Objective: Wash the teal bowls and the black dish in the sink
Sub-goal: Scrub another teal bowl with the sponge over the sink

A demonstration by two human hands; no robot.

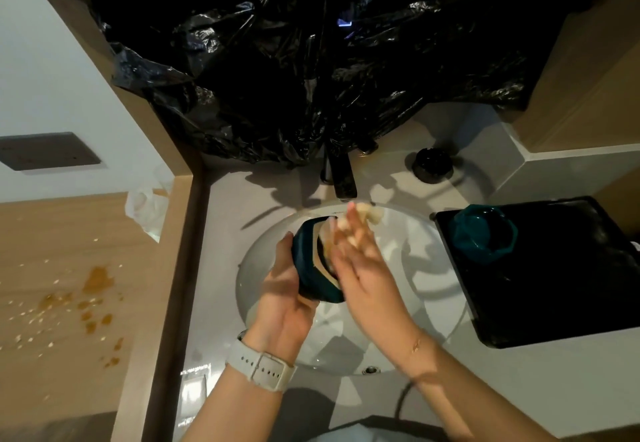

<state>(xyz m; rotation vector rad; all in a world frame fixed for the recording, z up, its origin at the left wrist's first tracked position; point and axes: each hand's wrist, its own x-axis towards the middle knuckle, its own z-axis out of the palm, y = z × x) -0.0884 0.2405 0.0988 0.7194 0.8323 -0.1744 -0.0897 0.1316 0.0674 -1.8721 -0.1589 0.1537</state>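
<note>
Step in hand, by my read: scrubbing/rinsing 1st teal bowl [317,263] over the sink [426,268]; bowl held on edge, tilted, opening turned toward person's right, roughly under the black faucet [341,178], above the basin, not resting in it; left hand [284,289] cups bowl from outside, fingers curled round its back wall, white watch [259,367] on that wrist; right hand [360,254] at bowl's mouth, fingers fairly straight, motion-blurred near tips; pale lumps at fingertips, soap foam or food residue, can't tell which; can't tell if it pinches a sponge, none seen, so reads as open palm rubbing rim/inside; water stream not clearly visible, tap on/off unclear. 2nd teal bowl [485,233] sits upright on black dish [540,275], which lies on desk [485,389] just right of sink, far-left part of dish; both apart from hands, likely not yet washed, though can't confirm. Round black object [433,164] on desk behind sink, right of faucet; black plastic sheet [311,60] hangs over wall behind; orange spill + crumbs on wooden surface [69,285] far left. Progress est.: early, one of three items in work. Next move calls for: firm left grip (wet, slippery glaze), turn bowl so right hand reaches rest of inner wall, rinse clean, set aside; then reach right for 2nd bowl, lift it off dish before dish itself.
</note>
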